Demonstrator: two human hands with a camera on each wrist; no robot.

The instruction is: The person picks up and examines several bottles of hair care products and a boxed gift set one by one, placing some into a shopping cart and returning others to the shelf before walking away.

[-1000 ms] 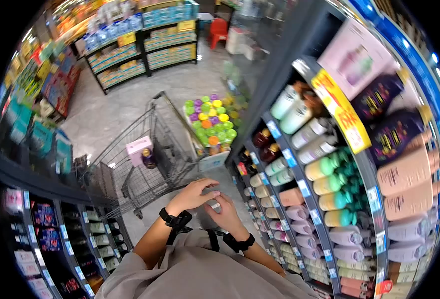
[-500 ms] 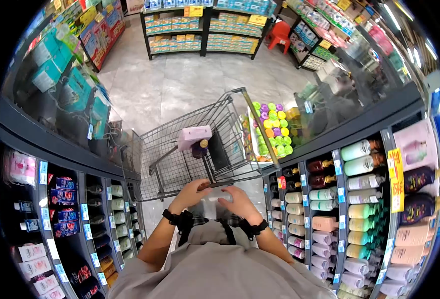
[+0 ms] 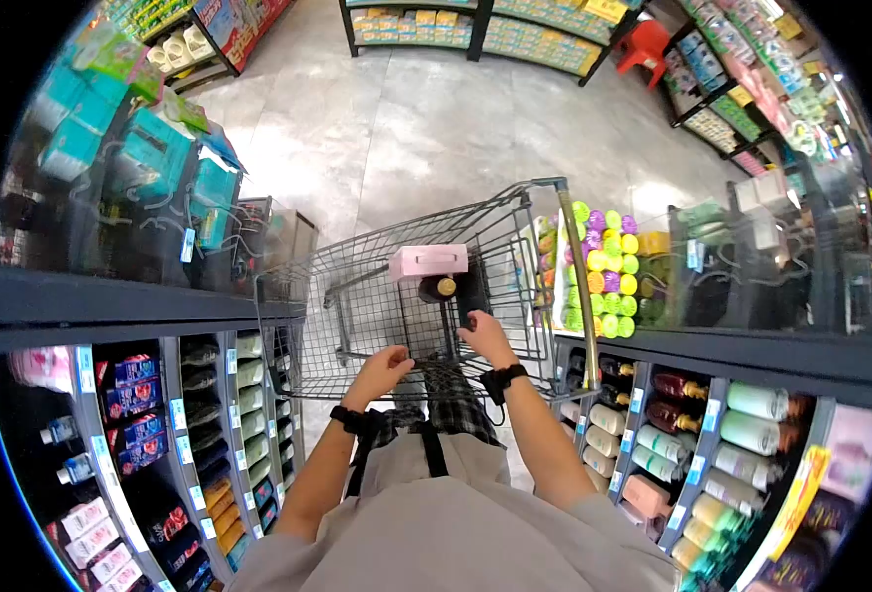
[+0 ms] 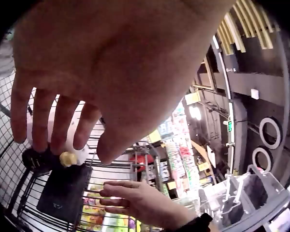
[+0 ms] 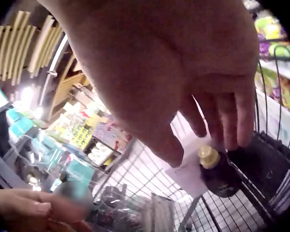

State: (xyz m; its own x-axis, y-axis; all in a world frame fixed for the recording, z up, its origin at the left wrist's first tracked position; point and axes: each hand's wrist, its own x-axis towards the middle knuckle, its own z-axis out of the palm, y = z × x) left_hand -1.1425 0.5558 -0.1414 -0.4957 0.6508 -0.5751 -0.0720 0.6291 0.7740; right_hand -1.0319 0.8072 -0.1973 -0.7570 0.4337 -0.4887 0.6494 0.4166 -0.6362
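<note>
A metal wire shopping cart (image 3: 377,306) stands in front of me. In its basket are a pink box (image 3: 421,259) with a handle on top and a dark bottle (image 3: 436,289) with a gold cap. My left hand (image 3: 382,375) hovers at the cart's near side, holding nothing, and its fingers (image 4: 63,118) extend loosely in the left wrist view. Farther right, my right hand (image 3: 487,340) reaches over the near rim, close to the bottle. Its palm is bare in the right wrist view, the fingers (image 5: 227,116) lightly bent and overlapping the bottle there.
Shelves of bottles (image 3: 752,424) line the right side, and shelves of boxed packs (image 3: 140,414) the left. A bin of colourful round-lidded containers (image 3: 608,266) sits beside the cart handle (image 3: 579,286). Grey floor (image 3: 426,138) stretches beyond the cart, with a red chair (image 3: 643,54) farther back.
The head view has swung so the cart sits more central and nearer. My hands, close together before, have moved apart; the right one now reaches over the cart's rim.
</note>
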